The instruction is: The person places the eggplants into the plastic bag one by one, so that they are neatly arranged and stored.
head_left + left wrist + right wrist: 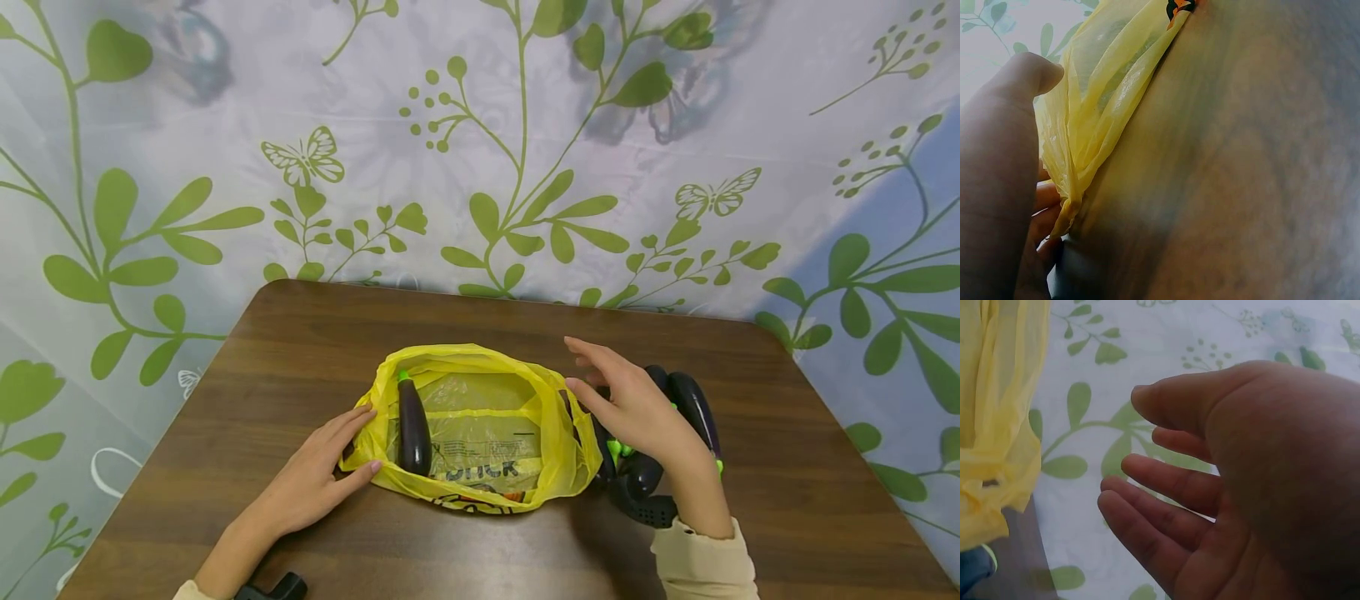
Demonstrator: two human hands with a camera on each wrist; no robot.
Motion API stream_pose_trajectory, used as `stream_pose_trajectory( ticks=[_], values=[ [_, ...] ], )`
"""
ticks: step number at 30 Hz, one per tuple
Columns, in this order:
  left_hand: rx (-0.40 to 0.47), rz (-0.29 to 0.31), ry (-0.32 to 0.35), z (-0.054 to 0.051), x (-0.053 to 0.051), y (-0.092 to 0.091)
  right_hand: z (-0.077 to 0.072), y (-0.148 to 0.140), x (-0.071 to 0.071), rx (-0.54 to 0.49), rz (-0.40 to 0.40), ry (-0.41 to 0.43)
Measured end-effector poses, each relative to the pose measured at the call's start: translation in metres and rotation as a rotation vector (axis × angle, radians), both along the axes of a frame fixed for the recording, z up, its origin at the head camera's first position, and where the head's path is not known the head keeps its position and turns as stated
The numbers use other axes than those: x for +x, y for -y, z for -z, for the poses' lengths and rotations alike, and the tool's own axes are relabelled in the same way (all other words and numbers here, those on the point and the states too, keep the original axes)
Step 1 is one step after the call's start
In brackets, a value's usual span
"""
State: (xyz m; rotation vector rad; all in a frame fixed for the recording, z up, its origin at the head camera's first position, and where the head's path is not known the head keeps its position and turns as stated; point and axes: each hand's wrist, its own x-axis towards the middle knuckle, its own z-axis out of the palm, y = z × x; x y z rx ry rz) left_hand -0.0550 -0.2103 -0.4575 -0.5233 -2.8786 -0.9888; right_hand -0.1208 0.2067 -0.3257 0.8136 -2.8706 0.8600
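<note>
A yellow plastic bag [480,492] lies on the table with its mouth spread wide. Inside it, along the left side, is a dark eggplant [414,429] with a green stem end. My left hand [318,471] touches the bag's left side, fingers fairly straight along the outside and thumb at the near rim; the left wrist view shows the gathered yellow plastic [1094,125] beside the thumb. Over the bag's right edge my right hand [637,404] hovers with relaxed, spread fingers and holds nothing. Several more eggplants [693,408] lie under and beside it, partly hidden.
The brown wooden table [315,350] extends around the bag. Behind it hangs a pale cloth [360,100] with green leaves and butterflies. Black wrist gear [273,587] shows by the left forearm, and a black perforated object [648,508] by the right wrist.
</note>
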Motion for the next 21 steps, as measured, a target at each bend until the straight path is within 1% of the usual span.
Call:
stream_pose_trajectory(
  ticks=[8,15,21],
  values=[
    [0.000,0.001,0.000,0.001,-0.001,0.000,0.006,-0.010,-0.006,0.008,0.036,0.078],
    [-0.002,0.002,-0.001,0.001,-0.001,0.000,0.008,-0.016,-0.008,0.050,0.058,0.140],
    [-0.006,0.001,-0.004,0.001,-0.001,0.000,0.011,-0.019,-0.011,0.072,0.080,0.219]
  ],
)
